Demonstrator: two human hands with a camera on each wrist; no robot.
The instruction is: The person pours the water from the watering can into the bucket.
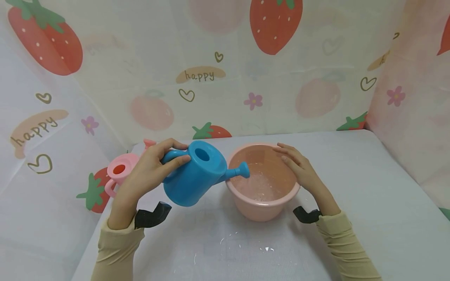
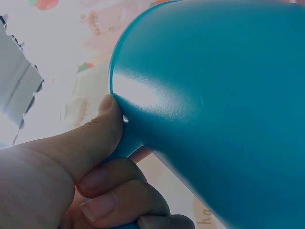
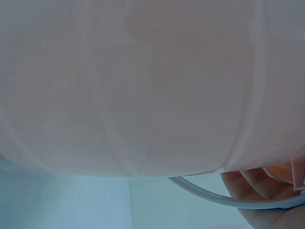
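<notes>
My left hand (image 1: 151, 168) grips the handle of a blue watering can (image 1: 193, 179), thumb on its top edge and fingers curled under in the left wrist view. The can is held up, tilted right, its round spout head over the left rim of a pink bucket (image 1: 260, 210). Clear water with small bubbles shows inside the bucket. On the bucket's right side my right hand (image 1: 300, 166) rests at the rim, fingers fairly straight and reaching over it; its thumb is hidden. In the right wrist view, the bucket's wall (image 3: 157, 95) fills most of the picture.
Behind my left forearm stands a pink watering can (image 1: 123, 166) with a red opening, partly hidden. Wet spots (image 1: 267, 249) glint on the white table (image 1: 369, 195) in front of the bucket. A strawberry-print cloth (image 1: 246, 78) hangs behind and at the sides.
</notes>
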